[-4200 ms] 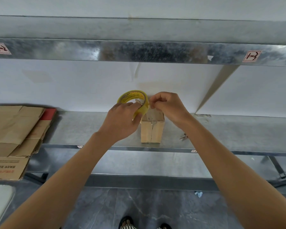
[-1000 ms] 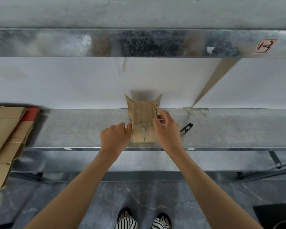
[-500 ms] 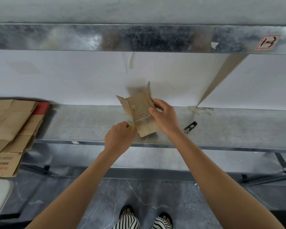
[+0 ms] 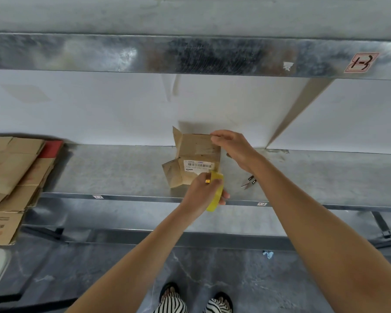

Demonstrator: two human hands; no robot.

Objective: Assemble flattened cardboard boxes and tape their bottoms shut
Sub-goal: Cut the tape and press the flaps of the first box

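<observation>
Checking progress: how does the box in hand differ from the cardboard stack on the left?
The small box is opened up, flaps splayed, pinched by the right hand; the cardboard stack lies flat, untouched. The small box bears a white barcode label; the stack shows red print. Both are brown cardboard.

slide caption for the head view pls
Right hand holds a small cardboard box at a metal shelf; left hand grips yellow tape.
</observation>
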